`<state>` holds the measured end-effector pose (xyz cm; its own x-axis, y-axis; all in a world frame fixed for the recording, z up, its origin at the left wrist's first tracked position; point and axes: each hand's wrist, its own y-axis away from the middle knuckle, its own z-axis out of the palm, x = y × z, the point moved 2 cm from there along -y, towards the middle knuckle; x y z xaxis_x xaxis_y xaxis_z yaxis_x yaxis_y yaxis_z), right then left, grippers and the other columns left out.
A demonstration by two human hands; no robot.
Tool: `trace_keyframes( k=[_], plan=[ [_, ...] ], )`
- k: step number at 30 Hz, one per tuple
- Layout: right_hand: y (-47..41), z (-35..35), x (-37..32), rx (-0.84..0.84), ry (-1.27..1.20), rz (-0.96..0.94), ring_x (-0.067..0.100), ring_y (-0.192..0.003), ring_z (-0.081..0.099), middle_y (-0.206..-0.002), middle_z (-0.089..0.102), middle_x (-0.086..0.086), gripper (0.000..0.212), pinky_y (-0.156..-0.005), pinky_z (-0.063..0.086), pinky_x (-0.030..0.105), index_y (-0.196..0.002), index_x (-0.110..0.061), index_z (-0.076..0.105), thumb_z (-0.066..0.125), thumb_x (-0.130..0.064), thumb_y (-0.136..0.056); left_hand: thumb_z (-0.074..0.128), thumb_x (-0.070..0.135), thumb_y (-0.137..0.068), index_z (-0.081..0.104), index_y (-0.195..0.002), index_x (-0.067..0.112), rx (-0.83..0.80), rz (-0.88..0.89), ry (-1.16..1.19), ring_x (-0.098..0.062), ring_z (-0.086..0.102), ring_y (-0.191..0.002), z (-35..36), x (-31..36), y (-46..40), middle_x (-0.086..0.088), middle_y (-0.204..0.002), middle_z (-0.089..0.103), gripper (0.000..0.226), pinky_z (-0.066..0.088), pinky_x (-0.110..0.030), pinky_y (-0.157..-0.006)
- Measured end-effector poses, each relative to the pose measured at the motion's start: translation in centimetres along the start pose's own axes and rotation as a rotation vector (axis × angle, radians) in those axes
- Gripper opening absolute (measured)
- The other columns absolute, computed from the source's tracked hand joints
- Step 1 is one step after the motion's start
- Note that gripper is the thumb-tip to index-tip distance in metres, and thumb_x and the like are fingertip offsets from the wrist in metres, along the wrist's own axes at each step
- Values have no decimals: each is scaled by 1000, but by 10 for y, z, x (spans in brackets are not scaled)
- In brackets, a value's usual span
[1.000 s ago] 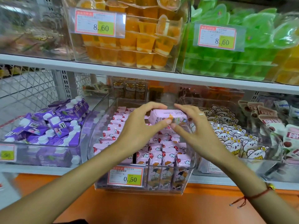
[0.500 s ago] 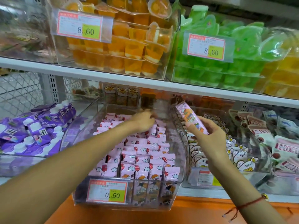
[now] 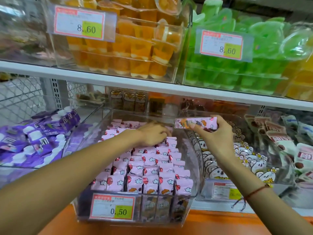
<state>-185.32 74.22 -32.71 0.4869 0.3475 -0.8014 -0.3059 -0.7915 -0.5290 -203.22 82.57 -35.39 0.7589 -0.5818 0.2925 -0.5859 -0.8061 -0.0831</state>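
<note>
Above the rear right corner of the clear bin [image 3: 197, 167], the right hand [image 3: 218, 133] pinches one pink snack packet [image 3: 194, 122] between thumb and curled fingers. It grips the packet's right end. The packet lies nearly level, clear of the stock below.

Change over the last second: both hands first hold this packet together over the bin's middle. The right hand then carries it alone, tilted steeply. It now sits flat, and the left hand [image 3: 152, 134] has dropped to the bin's rear rows. Its fingers curl down among the pink packets [image 3: 149, 167] there. Whether they grip one or only press on them cannot be told.

Judgement: the left hand is opening or straightening a slot at the back, and the held packet waits to go into it. Placement is not yet done.

The 0.50 price tag [image 3: 112, 207] sits on the bin's front wall. Purple pouches [image 3: 39, 138] lie left of the bin, koala-print packets [image 3: 245, 158] right of it. Orange jelly cups [image 3: 127, 48] and green jelly cups [image 3: 237, 68] stand on the shelf above the bin.
</note>
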Motion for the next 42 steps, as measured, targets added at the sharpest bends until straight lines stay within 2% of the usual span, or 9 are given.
trace_keyframes(
  k=[4,9,15,21,27,31,34,38,42],
  plan=[
    [-14,20,3,-21,114,-14,28,-83,64,-88,62,6,56,-80,52,47,-112,-9,45,82,-16,-70,32,22,-102,50,-134,20,-13,54,-2,-21,37,-130,4,3,15,-1,-144,42,37,30,-28,-106],
    [-31,38,1,-123,364,-154,9,-60,51,-78,55,-4,50,-54,36,16,-109,-13,51,82,-17,-70,28,24,-103,43,-139,19,-60,63,20,-23,32,-133,4,4,23,-6,-146,37,40,24,-29,-107],
    [-56,56,-10,-439,402,-205,31,-93,64,-105,66,17,40,-81,52,44,-105,-6,55,76,-2,-71,29,25,-103,41,-141,21,-40,44,36,-23,28,-135,7,0,24,-5,-146,37,40,21,-32,-110],
    [-68,55,-13,-460,586,-293,25,-89,61,-107,65,13,39,-68,44,25,-110,-8,59,75,-8,-74,30,25,-102,40,-141,22,-49,33,74,-24,26,-136,9,-2,26,-5,-147,35,41,22,-38,-113],
    [-47,68,6,-764,758,-216,20,-109,57,-127,59,6,28,-84,39,22,-119,-13,62,51,-14,-93,37,15,-99,46,-130,17,147,-94,369,-24,59,-84,4,-1,27,-7,-101,59,33,45,-36,-67],
    [-38,66,-1,-806,745,-174,29,-112,58,-121,62,13,33,-91,45,33,-112,-7,65,41,-1,-90,38,14,-97,45,-133,19,218,-98,199,-22,53,-97,0,3,15,-10,-119,59,36,43,-30,-75],
    [-23,52,-5,-671,724,-210,30,-99,59,-111,65,17,32,-89,47,36,-113,-7,64,45,-3,-87,33,20,-100,44,-138,27,89,-94,90,-30,55,-106,3,4,8,-14,-130,55,41,43,-36,-85],
    [3,25,0,-376,624,-141,29,-117,48,-127,53,15,35,-94,37,31,-124,-8,57,49,-12,-90,28,29,-101,41,-140,32,38,-82,-124,-28,42,-126,4,2,-2,-7,-147,41,42,34,-41,-103],
    [27,14,6,-374,391,-38,18,-125,44,-140,45,7,35,-100,31,24,-127,-5,55,44,-20,-97,31,23,-102,41,-142,22,-59,-99,73,-27,41,-129,3,-4,-11,-10,-144,44,41,33,-41,-108]
  ],
)
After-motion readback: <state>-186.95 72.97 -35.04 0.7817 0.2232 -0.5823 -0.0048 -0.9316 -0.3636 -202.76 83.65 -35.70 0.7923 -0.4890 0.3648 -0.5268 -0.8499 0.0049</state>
